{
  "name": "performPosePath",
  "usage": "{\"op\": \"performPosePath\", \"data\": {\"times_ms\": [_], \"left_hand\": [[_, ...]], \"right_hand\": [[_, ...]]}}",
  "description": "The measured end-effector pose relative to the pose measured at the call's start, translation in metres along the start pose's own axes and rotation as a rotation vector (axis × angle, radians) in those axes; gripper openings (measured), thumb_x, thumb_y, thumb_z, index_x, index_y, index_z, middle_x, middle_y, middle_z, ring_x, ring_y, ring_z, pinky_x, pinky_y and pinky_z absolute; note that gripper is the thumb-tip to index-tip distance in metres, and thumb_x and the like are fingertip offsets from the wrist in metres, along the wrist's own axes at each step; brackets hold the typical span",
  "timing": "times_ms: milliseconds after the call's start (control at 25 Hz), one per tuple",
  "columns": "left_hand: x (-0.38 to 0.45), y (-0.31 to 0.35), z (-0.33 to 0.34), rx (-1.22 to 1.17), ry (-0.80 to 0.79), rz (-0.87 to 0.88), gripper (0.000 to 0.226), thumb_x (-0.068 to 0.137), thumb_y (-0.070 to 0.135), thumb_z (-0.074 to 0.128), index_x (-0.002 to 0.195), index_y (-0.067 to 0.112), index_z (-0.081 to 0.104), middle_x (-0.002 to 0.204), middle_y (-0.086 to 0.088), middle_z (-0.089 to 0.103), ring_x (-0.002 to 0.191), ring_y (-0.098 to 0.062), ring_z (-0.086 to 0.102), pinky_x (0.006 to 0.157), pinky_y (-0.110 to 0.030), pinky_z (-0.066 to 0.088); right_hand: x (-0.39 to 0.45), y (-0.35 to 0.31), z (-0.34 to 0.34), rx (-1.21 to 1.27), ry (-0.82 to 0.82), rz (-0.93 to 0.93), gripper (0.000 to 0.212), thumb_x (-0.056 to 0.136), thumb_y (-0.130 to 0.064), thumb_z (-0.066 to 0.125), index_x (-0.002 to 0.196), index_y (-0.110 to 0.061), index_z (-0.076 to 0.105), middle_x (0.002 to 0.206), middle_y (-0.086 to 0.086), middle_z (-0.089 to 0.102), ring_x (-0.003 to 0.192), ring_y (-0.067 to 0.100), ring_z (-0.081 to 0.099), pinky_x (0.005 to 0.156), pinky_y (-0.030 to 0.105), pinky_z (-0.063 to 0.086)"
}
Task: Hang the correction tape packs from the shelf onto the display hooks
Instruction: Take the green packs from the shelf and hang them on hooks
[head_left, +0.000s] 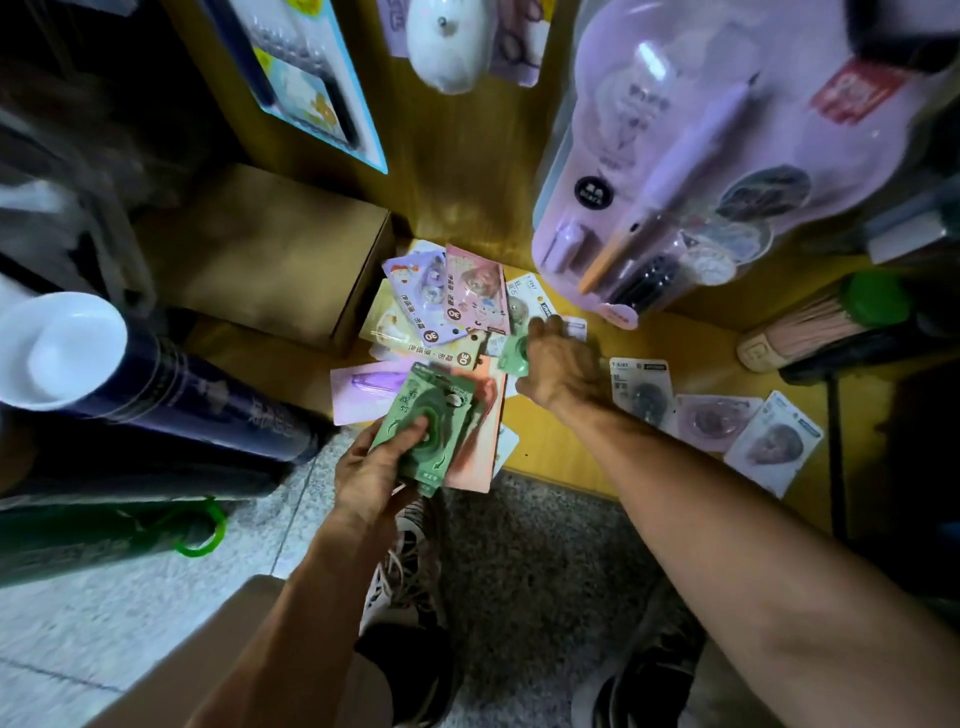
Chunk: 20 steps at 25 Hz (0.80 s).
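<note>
Several correction tape packs lie scattered on a low yellow wooden shelf (556, 452). My left hand (371, 467) grips a stack of green packs (428, 421) just above the shelf's front edge, thumb on the top pack's blister. My right hand (561, 364) reaches into the pile and holds another green pack (514, 356), mostly hidden by my fingers. A pink pack (475, 293) and a purple pack (415, 280) top the heap behind. Three grey and pink packs (644, 392) lie apart on the right. No display hook is plainly visible.
A brown cardboard box (270, 260) stands left of the pile. Large hanging pink blister packs (727, 156) crowd the upper right, blue ones (306, 78) the upper left. Dark tubes with a white cap (62, 353) lean at left. A broom (821, 322) lies at right.
</note>
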<state>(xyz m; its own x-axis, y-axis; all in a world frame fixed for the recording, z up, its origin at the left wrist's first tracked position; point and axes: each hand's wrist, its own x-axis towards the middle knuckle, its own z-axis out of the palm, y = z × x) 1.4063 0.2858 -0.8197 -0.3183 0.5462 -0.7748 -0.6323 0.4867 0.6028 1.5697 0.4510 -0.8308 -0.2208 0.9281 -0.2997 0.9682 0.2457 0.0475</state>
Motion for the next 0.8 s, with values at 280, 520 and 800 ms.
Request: {"op": "performPosePath", "data": {"times_ms": [280, 520, 800], "left_hand": [[-0.027, 0.007, 0.028, -0.090, -0.008, 0.015, 0.039, 0.080, 0.007, 0.074, 0.117, 0.002, 0.062, 0.106, -0.016, 0.069, 0.077, -0.022, 0.067, 0.051, -0.027, 0.055], [-0.118, 0.027, 0.038, -0.050, -0.138, 0.029, 0.029, 0.087, 0.019, 0.068, 0.114, 0.007, 0.067, 0.087, -0.007, 0.074, 0.060, -0.013, 0.070, 0.049, -0.023, 0.054], [-0.227, 0.065, 0.008, -0.201, -0.324, 0.200, 0.058, 0.078, 0.034, 0.073, 0.131, 0.013, 0.060, 0.128, -0.016, 0.064, 0.119, -0.033, 0.061, 0.093, -0.045, 0.052]], "right_hand": [[-0.095, 0.030, -0.021, 0.069, 0.254, -0.130, 0.067, 0.076, -0.018, 0.075, 0.134, -0.018, 0.040, 0.131, 0.005, 0.050, 0.086, 0.030, 0.069, 0.060, 0.036, 0.055], [-0.169, 0.018, -0.072, 0.226, 0.537, -0.573, 0.080, 0.078, 0.002, 0.037, 0.151, -0.028, 0.026, 0.149, -0.004, 0.049, 0.103, 0.027, 0.066, 0.083, 0.038, 0.057], [-0.269, -0.007, -0.148, 0.614, 0.415, -0.680, 0.075, 0.076, -0.011, 0.032, 0.150, -0.019, 0.039, 0.159, -0.004, 0.032, 0.141, 0.015, 0.038, 0.117, 0.029, 0.028]]}}
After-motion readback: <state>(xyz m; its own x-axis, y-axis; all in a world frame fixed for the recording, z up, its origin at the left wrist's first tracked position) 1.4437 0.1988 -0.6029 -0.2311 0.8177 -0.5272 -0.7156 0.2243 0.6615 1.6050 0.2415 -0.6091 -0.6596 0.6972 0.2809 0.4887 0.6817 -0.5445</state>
